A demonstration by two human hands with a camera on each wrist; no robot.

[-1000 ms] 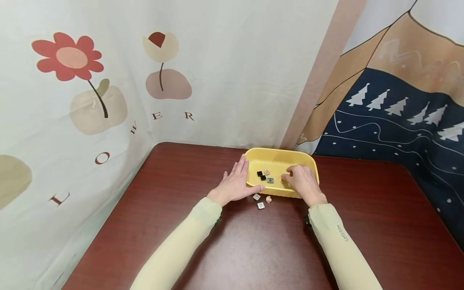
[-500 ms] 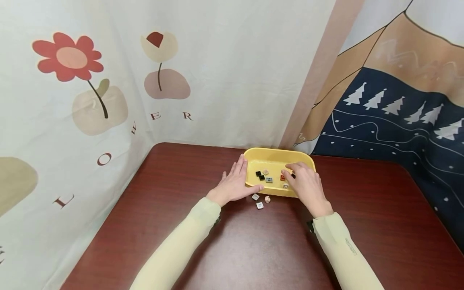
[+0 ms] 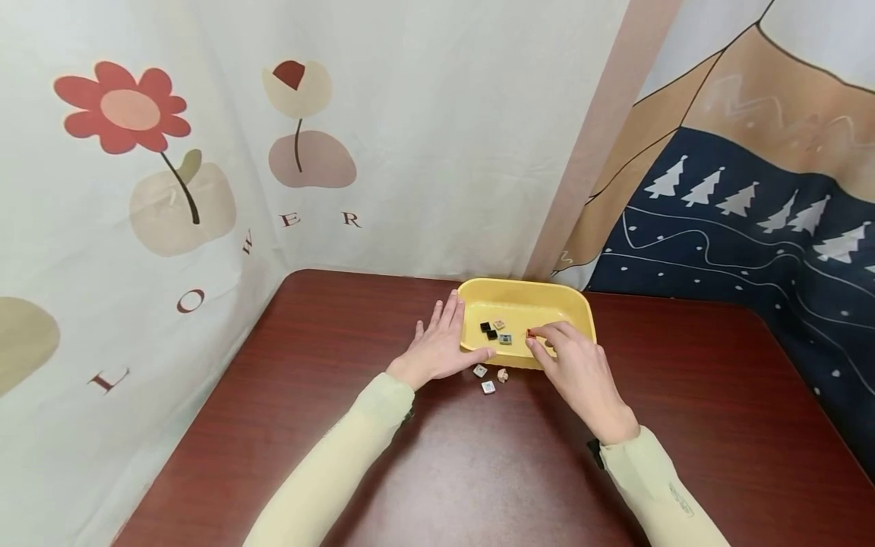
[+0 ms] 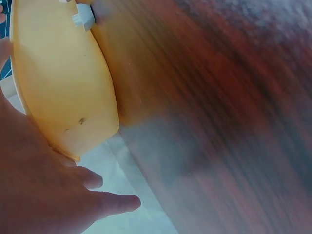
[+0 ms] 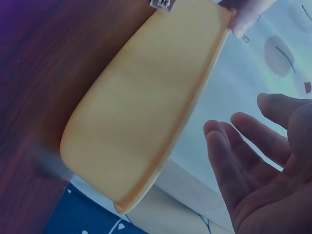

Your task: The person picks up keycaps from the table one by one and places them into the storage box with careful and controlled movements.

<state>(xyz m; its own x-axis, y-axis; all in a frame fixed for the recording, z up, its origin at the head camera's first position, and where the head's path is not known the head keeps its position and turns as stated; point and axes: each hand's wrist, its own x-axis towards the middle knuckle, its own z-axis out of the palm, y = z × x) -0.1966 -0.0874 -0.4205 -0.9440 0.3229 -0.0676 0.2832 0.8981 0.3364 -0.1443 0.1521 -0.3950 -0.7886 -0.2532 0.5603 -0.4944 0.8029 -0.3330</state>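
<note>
In the head view a yellow plastic tray (image 3: 522, 292) stands at the table's back edge. My left hand (image 3: 437, 346) rests against its left end with straight, spread fingers, the thumb along the front rim. My right hand (image 3: 577, 361) reaches over the front right of the tray. Its thumb and index fingertip are right at a small red square block (image 3: 530, 334). In the right wrist view the right hand (image 5: 263, 165) shows thumb and fingers apart, nothing visible between them. Left of the red block lie small black blocks (image 3: 485, 327), a grey one (image 3: 505, 339) and a pale one (image 3: 500, 324).
On the dark red wooden table (image 3: 437, 456), just before the tray, lie a white square piece (image 3: 488, 387), a grey-white piece (image 3: 480, 371) and a pale pink piece (image 3: 503, 375). A printed curtain (image 3: 424, 152) hangs behind the table.
My right hand has drawn back toward the front, uncovering the tray's right part, then come to the red block. The left hand keeps its place at the tray's left end.
</note>
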